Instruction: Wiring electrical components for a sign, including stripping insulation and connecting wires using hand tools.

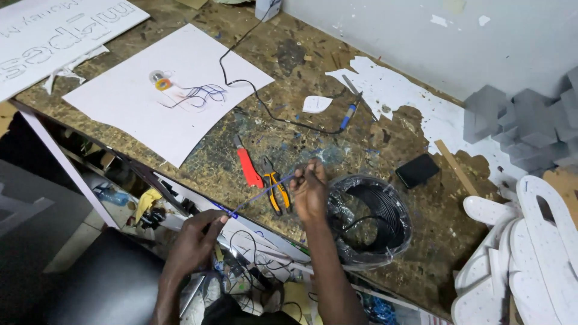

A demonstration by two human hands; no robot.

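Observation:
A thin blue wire [260, 194] is stretched taut between my two hands, just over the front edge of a worn workbench [385, 138]. My left hand [194, 241] pinches its lower end below the bench edge. My right hand [310, 189] pinches the upper end above the bench, next to a spool of black cable [373, 219] wrapped in clear plastic. Under the wire lie yellow-handled pliers [276, 188] and a red-handled cutter [248, 167].
A white sheet [138, 114] carries a small tape roll [161, 80] and loose wires. A soldering iron [349, 111] with a black cord lies further back. A black box [417, 170], white foam letters [530, 253] and grey foam blocks [530, 126] fill the right side.

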